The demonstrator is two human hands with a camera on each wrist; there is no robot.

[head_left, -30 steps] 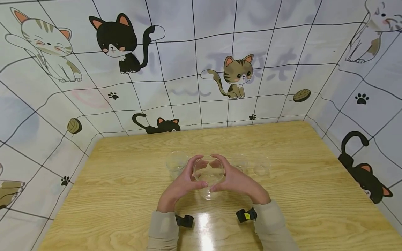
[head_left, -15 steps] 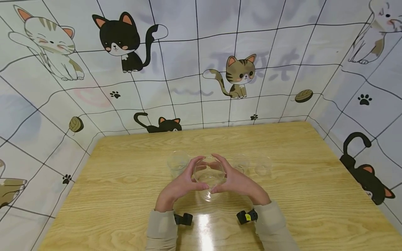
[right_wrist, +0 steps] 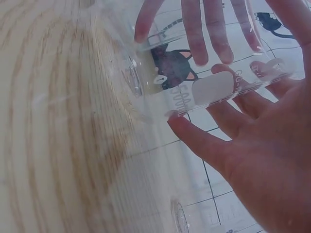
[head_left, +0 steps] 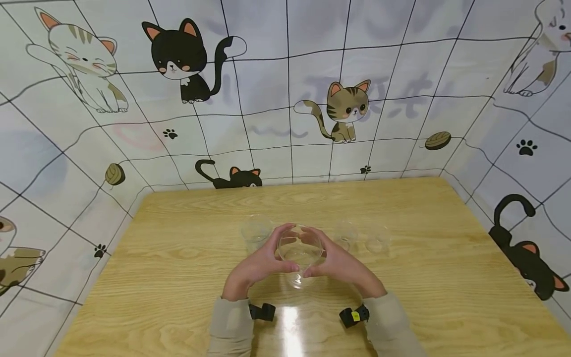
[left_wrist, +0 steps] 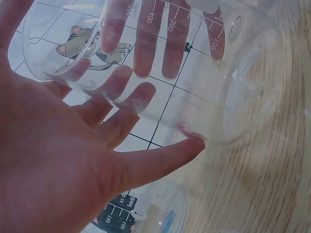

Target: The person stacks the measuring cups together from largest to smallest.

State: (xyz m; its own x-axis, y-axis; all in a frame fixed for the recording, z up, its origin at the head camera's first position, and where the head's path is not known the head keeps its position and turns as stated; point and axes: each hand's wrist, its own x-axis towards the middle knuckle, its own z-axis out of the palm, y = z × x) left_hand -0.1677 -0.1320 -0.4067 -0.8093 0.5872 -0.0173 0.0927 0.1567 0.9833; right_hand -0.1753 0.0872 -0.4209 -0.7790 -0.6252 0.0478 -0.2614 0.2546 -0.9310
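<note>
A large clear glass beaker (head_left: 300, 255) stands mid-table, its round mouth facing up toward the head camera. My left hand (head_left: 265, 260) grips its left side and my right hand (head_left: 334, 260) its right side. Both thumbs lie along the near wall, with the other fingers curled round toward the far side. White volume marks show on the beaker (left_wrist: 209, 82) in the left wrist view, and fingers show through its wall. In the right wrist view, a white patch and "500ml" are printed on the beaker (right_wrist: 214, 87).
Behind my left hand stands another clear beaker (head_left: 256, 230). Two smaller beakers, one nearer (head_left: 347, 235) and one farther right (head_left: 377, 243), stand beyond my right hand. The wooden table (head_left: 178, 297) meets a cat-printed wall covering (head_left: 263, 124) at the back and sides.
The whole head view has shifted slightly, with the scene drifting right. Both hands keep the same hold on the beaker, which shows no clear movement over the table.
</note>
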